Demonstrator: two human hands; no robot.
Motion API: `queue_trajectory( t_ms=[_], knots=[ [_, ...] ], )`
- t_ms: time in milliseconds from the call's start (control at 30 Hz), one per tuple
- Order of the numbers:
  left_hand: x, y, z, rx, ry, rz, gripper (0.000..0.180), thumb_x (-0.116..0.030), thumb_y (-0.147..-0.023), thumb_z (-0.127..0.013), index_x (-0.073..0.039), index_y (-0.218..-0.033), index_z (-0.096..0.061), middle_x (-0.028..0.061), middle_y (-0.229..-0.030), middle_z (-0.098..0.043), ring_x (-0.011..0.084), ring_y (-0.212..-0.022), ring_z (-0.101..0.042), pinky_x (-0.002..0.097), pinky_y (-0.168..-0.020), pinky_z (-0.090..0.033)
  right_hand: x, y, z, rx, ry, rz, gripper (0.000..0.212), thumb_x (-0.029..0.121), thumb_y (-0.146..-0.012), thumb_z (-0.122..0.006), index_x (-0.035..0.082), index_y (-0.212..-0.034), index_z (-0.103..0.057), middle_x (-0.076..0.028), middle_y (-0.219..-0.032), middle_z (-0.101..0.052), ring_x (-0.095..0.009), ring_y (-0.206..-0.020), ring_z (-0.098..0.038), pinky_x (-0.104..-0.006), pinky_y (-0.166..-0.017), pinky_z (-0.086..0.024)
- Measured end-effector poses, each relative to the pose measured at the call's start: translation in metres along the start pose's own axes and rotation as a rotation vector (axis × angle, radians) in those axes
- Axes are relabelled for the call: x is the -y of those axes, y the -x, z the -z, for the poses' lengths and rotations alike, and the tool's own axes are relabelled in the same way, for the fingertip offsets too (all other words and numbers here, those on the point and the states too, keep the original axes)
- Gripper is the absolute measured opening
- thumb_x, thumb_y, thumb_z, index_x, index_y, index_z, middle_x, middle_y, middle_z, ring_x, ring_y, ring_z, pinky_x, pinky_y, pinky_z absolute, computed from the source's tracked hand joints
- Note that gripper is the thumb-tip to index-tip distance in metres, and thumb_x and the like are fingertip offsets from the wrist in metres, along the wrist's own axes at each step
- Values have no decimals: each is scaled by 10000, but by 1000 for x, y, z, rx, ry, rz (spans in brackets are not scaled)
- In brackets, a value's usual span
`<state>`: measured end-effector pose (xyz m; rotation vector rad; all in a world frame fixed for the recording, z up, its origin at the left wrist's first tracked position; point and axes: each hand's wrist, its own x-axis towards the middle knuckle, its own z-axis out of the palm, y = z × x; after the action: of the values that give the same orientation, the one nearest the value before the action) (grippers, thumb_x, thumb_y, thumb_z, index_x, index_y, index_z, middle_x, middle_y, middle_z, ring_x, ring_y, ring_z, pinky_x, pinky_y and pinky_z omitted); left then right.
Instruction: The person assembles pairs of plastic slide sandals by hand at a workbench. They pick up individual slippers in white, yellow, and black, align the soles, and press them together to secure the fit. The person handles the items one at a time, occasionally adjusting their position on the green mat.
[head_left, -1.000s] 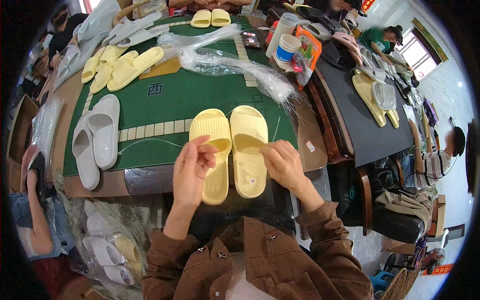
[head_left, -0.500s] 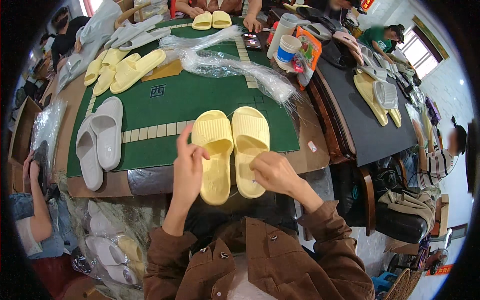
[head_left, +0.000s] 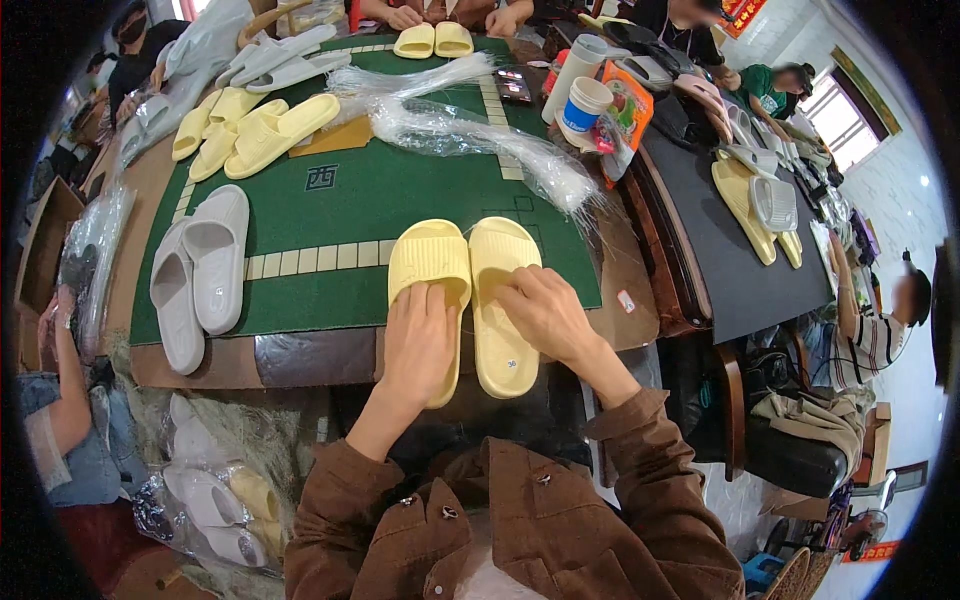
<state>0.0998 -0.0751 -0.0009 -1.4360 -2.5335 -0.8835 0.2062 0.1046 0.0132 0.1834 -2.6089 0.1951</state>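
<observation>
A pair of pale yellow slide slippers lies side by side at the near edge of the table, toes pointing away from me. My left hand [head_left: 418, 335] has its fingertips tucked into the opening of the left slipper [head_left: 428, 245], closed at the strap. At the right slipper [head_left: 505, 240], my right hand [head_left: 548, 315] is bent with its fingers at the strap's opening; their tips are partly hidden. A small white sticker [head_left: 512, 364] shows on the right slipper's heel.
Grey slippers [head_left: 220, 265] lie to the left on the green mat [head_left: 320, 215]. Several yellow slippers [head_left: 280, 135] and clear plastic bags [head_left: 460, 135] are farther back. A paper cup [head_left: 583, 105] stands at the right. Across the table, a person's hands [head_left: 508, 20] are near another yellow pair.
My left hand has moved right, from beside the left slipper into its opening. My right hand has shifted forward from the right slipper's heel to its strap, uncovering the sticker.
</observation>
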Motion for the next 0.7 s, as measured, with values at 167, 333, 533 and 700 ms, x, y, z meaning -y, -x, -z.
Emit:
queue_trajectory(
  t_ms=[167,333,533,700],
  knots=[
    [-1,10,-6,-171,-55,-98,234,-91,-874,-570,43,-1063,-537,229,-1093,-552,373,-1065,-514,458,-890,-426,-1,-12,12,-6,-308,-201,158,48,-820,-622,36,-973,-662,-109,-803,-584,-275,-731,-606,-369,-650,-494],
    [-3,21,12,47,278,57,195,-55,-833,-573,28,-1007,-548,230,-1089,-555,403,-966,-557,458,-824,-452,-30,-41,1,-86,-391,-300,136,52,-861,-608,31,-970,-687,-115,-869,-622,-248,-750,-614,-342,-659,-489],
    [16,19,3,162,355,158,176,-6,-829,-518,6,-1004,-523,227,-990,-544,432,-827,-579,492,-716,-466,-49,-79,-35,55,-525,-408,179,120,-889,-566,29,-981,-689,-146,-947,-645,-322,-848,-630,-379,-771,-508],
    [3,-4,-6,-47,127,54,219,-43,-849,-531,40,-1050,-504,230,-1052,-530,414,-958,-538,491,-841,-427,-60,-90,-58,154,-502,-336,208,97,-885,-561,35,-1043,-681,-145,-994,-658,-288,-917,-632,-373,-821,-500]
  ],
)
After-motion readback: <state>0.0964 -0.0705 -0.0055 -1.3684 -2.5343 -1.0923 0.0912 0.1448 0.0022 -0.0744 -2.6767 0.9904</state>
